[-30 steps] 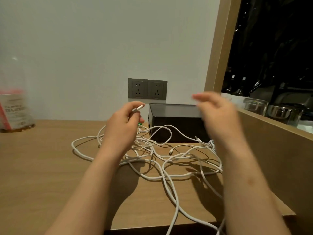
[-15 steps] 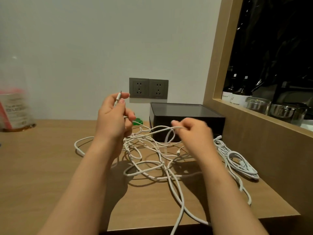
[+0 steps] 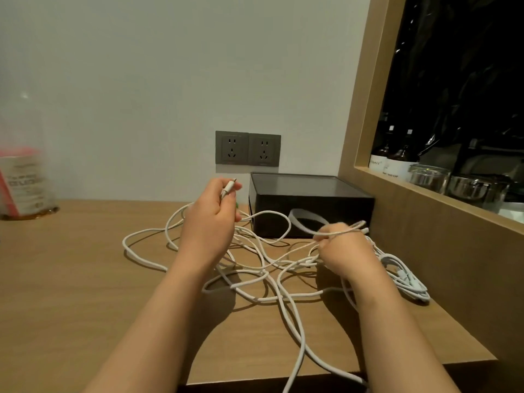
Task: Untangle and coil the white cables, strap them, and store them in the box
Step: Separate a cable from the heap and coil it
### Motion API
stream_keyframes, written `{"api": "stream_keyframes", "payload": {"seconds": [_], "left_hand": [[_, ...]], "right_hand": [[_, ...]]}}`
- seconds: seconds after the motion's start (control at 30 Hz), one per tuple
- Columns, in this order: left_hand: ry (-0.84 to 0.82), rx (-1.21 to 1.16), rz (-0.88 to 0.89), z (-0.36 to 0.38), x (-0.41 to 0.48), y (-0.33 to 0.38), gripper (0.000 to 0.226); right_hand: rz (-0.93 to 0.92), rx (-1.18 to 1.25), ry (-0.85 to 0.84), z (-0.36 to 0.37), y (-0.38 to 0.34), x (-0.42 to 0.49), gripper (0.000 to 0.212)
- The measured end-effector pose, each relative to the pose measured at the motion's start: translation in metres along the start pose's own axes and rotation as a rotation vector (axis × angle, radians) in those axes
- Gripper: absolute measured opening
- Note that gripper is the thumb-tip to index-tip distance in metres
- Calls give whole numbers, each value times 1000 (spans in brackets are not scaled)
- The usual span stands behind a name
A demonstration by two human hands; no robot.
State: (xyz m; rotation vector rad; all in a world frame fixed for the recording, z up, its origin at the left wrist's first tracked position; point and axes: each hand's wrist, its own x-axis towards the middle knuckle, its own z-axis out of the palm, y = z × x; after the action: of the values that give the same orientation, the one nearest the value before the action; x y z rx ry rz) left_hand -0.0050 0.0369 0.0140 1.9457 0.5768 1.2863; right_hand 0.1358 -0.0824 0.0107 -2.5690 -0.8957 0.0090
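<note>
A tangle of white cables [image 3: 263,268] sprawls over the wooden desk [image 3: 71,293] in front of a black box [image 3: 309,205] that stands against the wall. My left hand [image 3: 209,222] is raised above the tangle and pinches a cable's plug end [image 3: 229,189], which sticks up between thumb and fingers. My right hand [image 3: 343,248] grips several cable strands just in front of the box, with two plug tips poking out to its right. A separate bunch of white cable [image 3: 405,276] lies to the right of that hand. One cable runs off the desk's front edge.
Two grey wall sockets [image 3: 248,148] sit above the box. A clear bottle with a red-and-white label [image 3: 22,182] stands at the far left of the desk. A wooden-framed niche [image 3: 442,191] on the right holds dark bottles and glass jars.
My right hand dropped from above the box to the tangle, took hold of strands and drew them right. My left hand kept the plug end, rising then settling slightly lower.
</note>
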Motion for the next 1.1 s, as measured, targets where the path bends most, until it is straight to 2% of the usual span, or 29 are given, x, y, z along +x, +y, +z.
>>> {"api": "stream_keyframes", "payload": {"seconds": [0.03,0.13,0.17,0.3,0.37,0.43,0.5,0.6,0.7,0.8,0.87,0.93,1.1], "left_hand": [[-11,8,-21,0,0,-2,18],[7,-14,-77,1,1,-3,18],[19,-30,-98,2,2,-2,18],[51,-122,-161,1,3,0,19],[65,-165,-184,0,4,2,19],[71,-197,-203,0,4,5,19],[67,-236,-219,1,4,8,19],[49,-298,-239,3,4,13,17],[78,-455,-252,2,2,19,19],[125,-636,-247,-3,1,27,21],[115,-722,-245,-7,2,31,21],[99,-763,-239,-12,4,33,22],[40,-619,-205,-20,7,28,23]], "right_hand": [[-8,-39,-36,0,0,-2,31],[-126,32,112,-8,-2,-6,29],[-154,121,136,-12,-3,-6,28],[-215,738,103,-29,-4,-11,20],[-235,918,188,-32,-6,-13,21],[-288,910,349,-32,-10,-16,20],[-403,878,347,-32,-15,-20,17],[-562,877,0,-31,-28,-30,22],[-563,696,-318,-13,-40,-31,36],[-555,533,-479,11,-49,-31,46],[-572,519,-443,19,-50,-30,32],[-561,561,-334,15,-47,-28,17],[-527,574,-22,-11,-26,-21,11]]}}
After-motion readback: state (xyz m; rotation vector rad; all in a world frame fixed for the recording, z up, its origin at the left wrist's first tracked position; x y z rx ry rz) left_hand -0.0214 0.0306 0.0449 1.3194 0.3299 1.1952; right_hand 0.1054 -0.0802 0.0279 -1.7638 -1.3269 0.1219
